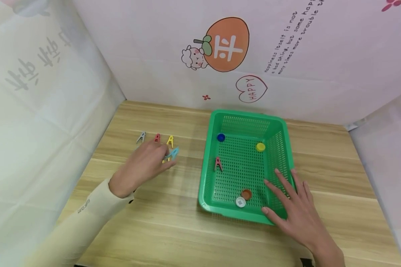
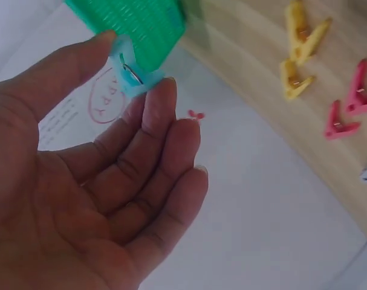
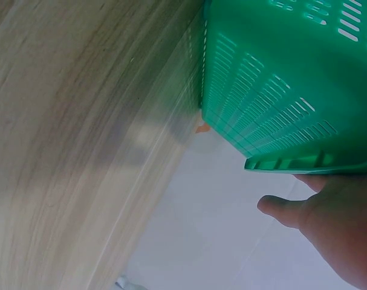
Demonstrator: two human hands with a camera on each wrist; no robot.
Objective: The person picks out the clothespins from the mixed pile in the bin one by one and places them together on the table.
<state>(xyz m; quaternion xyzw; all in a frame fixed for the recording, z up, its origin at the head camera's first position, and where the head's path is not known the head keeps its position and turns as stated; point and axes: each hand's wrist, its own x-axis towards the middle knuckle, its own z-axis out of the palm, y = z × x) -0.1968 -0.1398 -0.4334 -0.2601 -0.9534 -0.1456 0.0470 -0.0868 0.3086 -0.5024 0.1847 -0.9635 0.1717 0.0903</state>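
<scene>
My left hand (image 1: 143,163) pinches a light blue clothespin (image 1: 173,153) between thumb and fingertip. The left wrist view shows that clothespin (image 2: 130,69) with its metal spring. Close by on the table lie a grey clothespin (image 1: 141,137), red clothespins (image 2: 360,90) and yellow clothespins (image 2: 304,36); the hand hides some of them in the head view. My right hand (image 1: 299,211) spreads its fingers over the right front corner of a green basket (image 1: 205,178). Inside the basket lies a pink-red clothespin (image 1: 218,164), apart from several round caps.
In the basket, a blue cap (image 1: 221,137) sits back left and a yellow cap (image 1: 260,147) back right. A brown cap (image 1: 246,194) and a white cap (image 1: 240,202) lie near its front. Printed cloth walls (image 1: 147,55) border the wooden table (image 1: 173,218).
</scene>
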